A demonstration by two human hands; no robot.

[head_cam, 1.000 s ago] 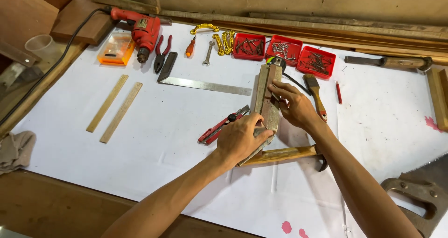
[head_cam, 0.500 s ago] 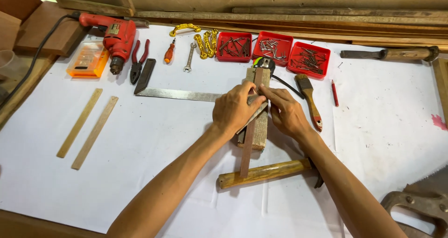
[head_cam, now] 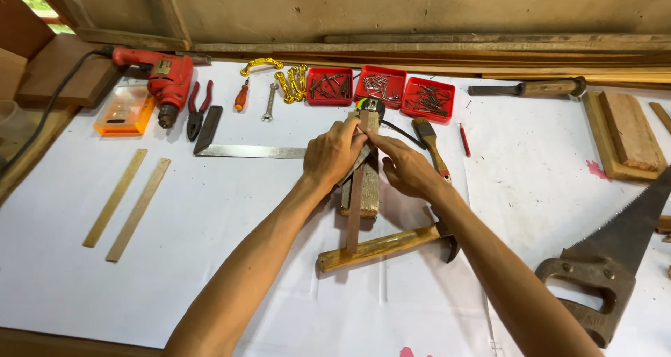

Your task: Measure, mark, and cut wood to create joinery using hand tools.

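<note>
My left hand [head_cam: 334, 153] lies over a short wooden block [head_cam: 369, 193] in the middle of the white table [head_cam: 231, 273], its fingers curled around the block's upper end. My right hand [head_cam: 407, 168] comes in from the right and pinches the top of a thin wooden strip [head_cam: 354, 217] that runs along the block. The strip's lower end rests on the wooden handle of a hammer [head_cam: 381, 246] lying crosswise below. A dark tool part shows under my left palm; I cannot tell what it is.
A steel square [head_cam: 248, 151] lies left of my hands, and two thin slats [head_cam: 126, 200] lie further left. Along the back are a red drill [head_cam: 166, 77], pliers [head_cam: 197, 111], an orange bit case [head_cam: 126, 110] and red nail trays [head_cam: 381, 88]. A brush [head_cam: 429, 141] and handsaw [head_cam: 615, 259] lie to the right.
My left hand has slid from the lower part of the wood pieces up to their far end, meeting my right hand there. The view has shifted closer.
</note>
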